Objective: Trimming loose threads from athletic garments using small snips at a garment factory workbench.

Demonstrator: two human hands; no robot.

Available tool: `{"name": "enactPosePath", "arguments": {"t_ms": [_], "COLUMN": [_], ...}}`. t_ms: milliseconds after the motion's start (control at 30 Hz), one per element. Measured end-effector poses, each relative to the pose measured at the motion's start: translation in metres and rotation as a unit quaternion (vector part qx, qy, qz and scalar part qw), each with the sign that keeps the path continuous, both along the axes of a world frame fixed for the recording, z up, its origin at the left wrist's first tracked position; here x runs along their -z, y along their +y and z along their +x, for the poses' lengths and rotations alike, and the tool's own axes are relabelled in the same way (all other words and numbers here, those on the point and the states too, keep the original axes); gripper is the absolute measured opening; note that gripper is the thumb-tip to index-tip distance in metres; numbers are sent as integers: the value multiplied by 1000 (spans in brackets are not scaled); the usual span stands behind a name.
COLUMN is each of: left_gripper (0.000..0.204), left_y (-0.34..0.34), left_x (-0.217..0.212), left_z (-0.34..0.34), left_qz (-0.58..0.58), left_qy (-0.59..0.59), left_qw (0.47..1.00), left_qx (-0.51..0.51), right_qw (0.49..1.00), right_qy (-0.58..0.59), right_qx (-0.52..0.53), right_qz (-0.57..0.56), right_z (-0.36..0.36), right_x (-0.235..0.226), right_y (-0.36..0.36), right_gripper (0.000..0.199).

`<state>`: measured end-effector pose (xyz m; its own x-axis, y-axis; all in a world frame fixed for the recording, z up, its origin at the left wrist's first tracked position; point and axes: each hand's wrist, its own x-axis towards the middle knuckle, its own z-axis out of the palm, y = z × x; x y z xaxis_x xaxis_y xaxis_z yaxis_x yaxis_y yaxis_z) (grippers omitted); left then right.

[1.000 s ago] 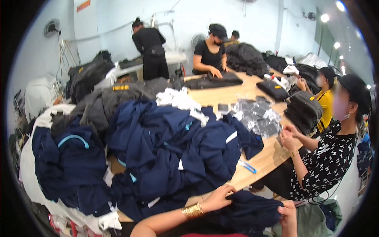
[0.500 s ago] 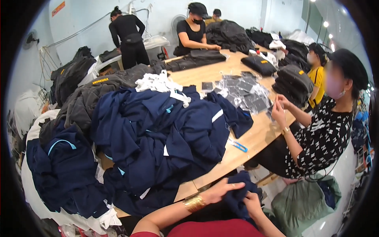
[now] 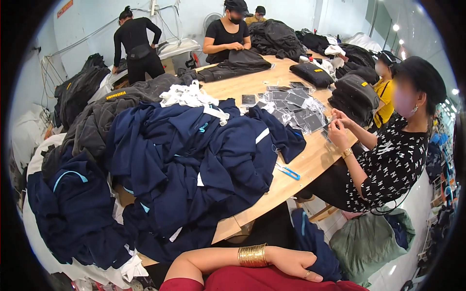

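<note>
Fingers [image 3: 307,259] of the left hand [image 3: 290,263] curl inward against navy cloth; fingertips hidden, so can't make out whether they grip. Right hand not visible. Pale wood-topped table [image 3: 310,154] carries most stuff. Big heap of navy fabric garments with light-blue trim [image 3: 184,169] covers its near-left edge. Grey-green cloth sack [image 3: 364,245] on floor beyond the near-right edge, navy cloth [image 3: 399,232] at its mouth. Single navy garment with light-blue strip [image 3: 314,242] sits off the table, just past the near edge, beside the sack. Flat dark squares in clear plastic [image 3: 293,104] spread near the right edge. Blue-handled metal snips [image 3: 290,172] lie by the near-right edge. Progress, judged: one garment out at the hand, large heap left; whether the sack's cloth is done, unclear.
</note>
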<state>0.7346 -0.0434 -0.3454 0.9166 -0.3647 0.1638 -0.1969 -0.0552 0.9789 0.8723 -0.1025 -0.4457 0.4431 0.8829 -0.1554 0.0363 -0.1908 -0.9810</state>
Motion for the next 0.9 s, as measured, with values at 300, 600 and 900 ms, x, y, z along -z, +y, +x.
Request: {"name": "enactPosePath", "arguments": {"t_ms": [300, 600, 900], "left_gripper": [60, 36, 47], "left_y": [-1, 69, 86], "left_x": [9, 51, 44], "left_z": [-3, 7, -6], "left_qz": [-148, -519, -377], "left_qy": [266, 109, 62], "left_qw": [951, 793, 854], "left_qx": [-46, -300, -353], "right_qw": [962, 927, 910], "right_qy": [-247, -315, -411], "right_qx": [-105, -200, -57], "right_qz": [47, 46, -12], "right_z": [34, 81, 13], "right_x": [-10, -51, -183], "right_y": [2, -30, 7], "right_gripper": [47, 50, 71]}}
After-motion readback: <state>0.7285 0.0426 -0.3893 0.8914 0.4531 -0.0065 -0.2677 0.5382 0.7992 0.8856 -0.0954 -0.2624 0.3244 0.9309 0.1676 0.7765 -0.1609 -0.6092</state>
